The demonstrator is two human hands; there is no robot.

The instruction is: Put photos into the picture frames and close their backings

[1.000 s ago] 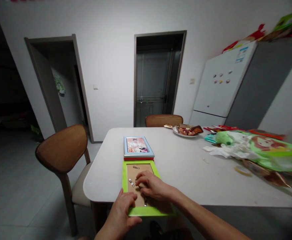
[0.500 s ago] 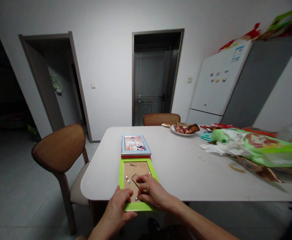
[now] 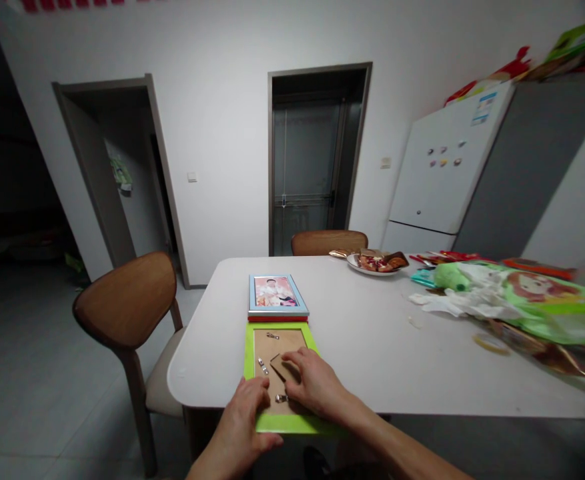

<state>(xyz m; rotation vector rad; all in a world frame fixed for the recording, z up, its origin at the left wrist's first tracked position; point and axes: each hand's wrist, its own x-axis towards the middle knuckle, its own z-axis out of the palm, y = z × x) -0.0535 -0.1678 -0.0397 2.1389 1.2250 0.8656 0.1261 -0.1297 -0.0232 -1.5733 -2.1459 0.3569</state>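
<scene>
A light-green picture frame point(image 3: 250, 353) lies face down at the table's front edge, its brown backing board point(image 3: 267, 347) showing. My left hand point(image 3: 245, 413) grips the near left corner, fingers on top and thumb low at the front edge. My right hand point(image 3: 317, 383) is over the backing board, fingers curled by the stand flap point(image 3: 278, 368). Its fingertips are partly hidden, so what they pinch does not show. A metal clip point(image 3: 281, 399) lies beside its thumb side. Two more clips show, one at the left point(image 3: 263, 366) and one at the far side point(image 3: 273, 336).
Just beyond lies a light-blue picture frame point(image 3: 253, 297) with a photo, on top of something red point(image 3: 277, 319). Farther right are a plate of food point(image 3: 378, 268), crumpled white tissues point(image 3: 442, 303) and a green bag point(image 3: 537, 300). A wooden chair point(image 3: 127, 300) stands at the left.
The view has shifted slightly. My right fingers have moved up a little from the near clip, which now shows more fully. My left hand keeps its hold on the green frame.
</scene>
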